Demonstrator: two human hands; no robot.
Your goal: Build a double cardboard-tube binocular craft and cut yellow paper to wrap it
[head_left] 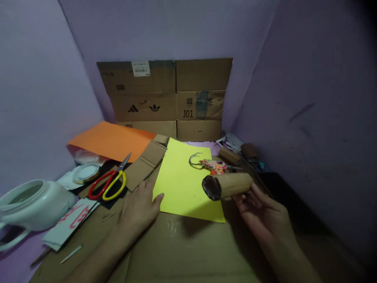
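Observation:
A brown cardboard tube [237, 185] with a dark, black-lined end facing left is pinched in my right hand [265, 214], raised above the surface. My left hand [140, 204] lies flat with fingers spread on the cardboard, its thumb at the left edge of a bright yellow sheet [179, 184]. Behind the tube, a small colourful patterned piece [214, 166] sits on the sheet beside a thin curved strip [193, 160]. Scissors [113, 182] with one red and one yellow handle lie beyond my left hand.
A white teapot-like vessel [38, 208] stands at far left, near folded paper with red marks [73, 222]. An orange sheet [112, 137] and folded cardboard [145, 163] lie farther back. A cardboard panel [165, 104] leans on the back wall. More brown rolls [229, 156] are at right.

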